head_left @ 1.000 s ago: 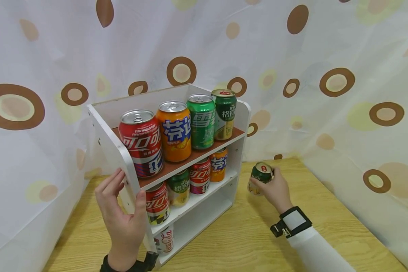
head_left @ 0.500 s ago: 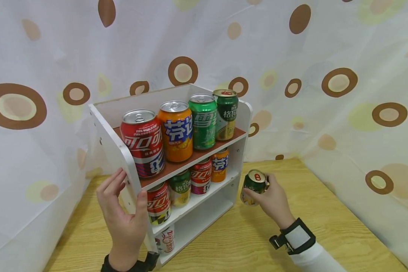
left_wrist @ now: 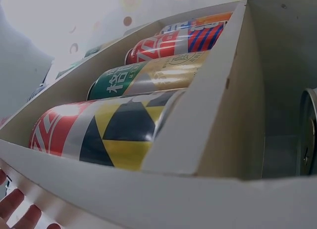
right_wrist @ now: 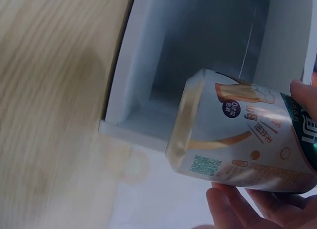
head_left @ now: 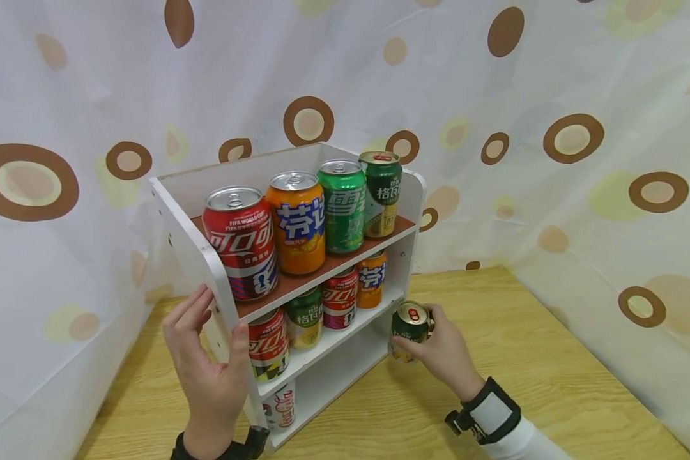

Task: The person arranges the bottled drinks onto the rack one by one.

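My right hand [head_left: 451,354] grips a green-and-gold drink can [head_left: 408,332] by its upper part, just in front of the right end of a small white shelf unit [head_left: 345,370]. In the right wrist view the can's pale lower half [right_wrist: 237,135] lies in front of the opening of the bottom compartment [right_wrist: 208,46], fingers and thumb round its other end. My left hand [head_left: 209,377] rests against the unit's left side panel [head_left: 192,239], fingers on the outer face and thumb near the front edge. Its fingertips [left_wrist: 20,209] show at the lower left of the left wrist view.
On the top shelf stand a red cola can [head_left: 241,249], an orange can [head_left: 296,223], a green can [head_left: 342,207] and a dark green can [head_left: 382,198]. Several cans fill the middle shelf. A white-and-red can [head_left: 280,406] stands at the bottom left. A patterned curtain [head_left: 552,76] backs the wooden table [head_left: 529,338].
My right hand has carried the green-and-gold can leftward and nearer, from the open table to the right end of the shelf unit. The left hand has stayed at the side panel.
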Demonstrator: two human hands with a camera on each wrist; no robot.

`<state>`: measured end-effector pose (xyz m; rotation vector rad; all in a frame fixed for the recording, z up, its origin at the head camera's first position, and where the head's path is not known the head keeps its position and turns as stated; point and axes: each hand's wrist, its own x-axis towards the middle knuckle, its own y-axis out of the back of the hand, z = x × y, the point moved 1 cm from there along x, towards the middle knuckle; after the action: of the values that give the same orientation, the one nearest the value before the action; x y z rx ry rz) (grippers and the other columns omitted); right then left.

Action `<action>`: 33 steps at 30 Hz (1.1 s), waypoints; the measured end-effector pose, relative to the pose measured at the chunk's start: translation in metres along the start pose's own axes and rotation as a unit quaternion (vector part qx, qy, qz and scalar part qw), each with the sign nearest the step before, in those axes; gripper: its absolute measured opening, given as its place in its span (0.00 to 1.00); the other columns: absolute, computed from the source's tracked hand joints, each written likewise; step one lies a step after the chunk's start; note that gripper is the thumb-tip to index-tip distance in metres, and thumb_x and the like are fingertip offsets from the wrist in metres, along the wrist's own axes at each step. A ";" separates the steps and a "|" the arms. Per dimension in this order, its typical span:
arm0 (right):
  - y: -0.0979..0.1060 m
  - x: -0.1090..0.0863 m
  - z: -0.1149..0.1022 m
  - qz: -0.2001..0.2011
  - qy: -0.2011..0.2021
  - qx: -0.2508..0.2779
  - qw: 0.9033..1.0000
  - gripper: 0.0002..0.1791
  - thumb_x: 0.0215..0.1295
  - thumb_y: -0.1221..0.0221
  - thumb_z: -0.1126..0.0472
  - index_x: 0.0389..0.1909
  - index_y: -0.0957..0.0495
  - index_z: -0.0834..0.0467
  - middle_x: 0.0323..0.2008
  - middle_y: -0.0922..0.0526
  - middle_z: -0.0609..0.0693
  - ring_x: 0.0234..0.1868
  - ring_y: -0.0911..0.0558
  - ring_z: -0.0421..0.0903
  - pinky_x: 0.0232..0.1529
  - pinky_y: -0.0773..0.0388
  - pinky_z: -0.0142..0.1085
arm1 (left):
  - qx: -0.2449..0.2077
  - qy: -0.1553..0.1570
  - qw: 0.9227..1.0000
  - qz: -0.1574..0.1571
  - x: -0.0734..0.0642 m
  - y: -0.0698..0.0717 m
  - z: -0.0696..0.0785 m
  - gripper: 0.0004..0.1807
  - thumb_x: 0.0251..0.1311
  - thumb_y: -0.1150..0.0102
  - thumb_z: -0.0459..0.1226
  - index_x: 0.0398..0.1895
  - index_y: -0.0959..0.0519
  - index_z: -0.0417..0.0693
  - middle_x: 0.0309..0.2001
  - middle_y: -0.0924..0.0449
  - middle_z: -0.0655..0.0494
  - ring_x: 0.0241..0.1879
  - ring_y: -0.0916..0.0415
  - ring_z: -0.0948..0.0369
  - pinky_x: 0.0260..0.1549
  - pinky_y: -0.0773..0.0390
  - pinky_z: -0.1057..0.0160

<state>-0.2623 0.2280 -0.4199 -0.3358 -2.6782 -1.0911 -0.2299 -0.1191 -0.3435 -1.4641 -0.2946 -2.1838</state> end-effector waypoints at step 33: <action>-0.064 -0.005 -0.023 -0.067 0.029 0.065 0.995 0.47 0.49 0.19 0.55 0.66 0.33 0.65 0.58 0.19 0.62 0.57 0.16 0.57 0.54 0.15 0.46 | 0.002 0.003 1.000 -0.007 0.000 0.002 -0.001 0.36 0.71 0.42 0.53 0.63 0.30 0.28 0.62 0.31 0.34 0.65 0.35 0.63 0.60 0.31 0.69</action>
<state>-0.2737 0.1668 -0.4473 -0.1008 -2.7359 -0.9390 -0.2301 -0.1212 -0.3437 -1.4565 -0.3068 -2.1972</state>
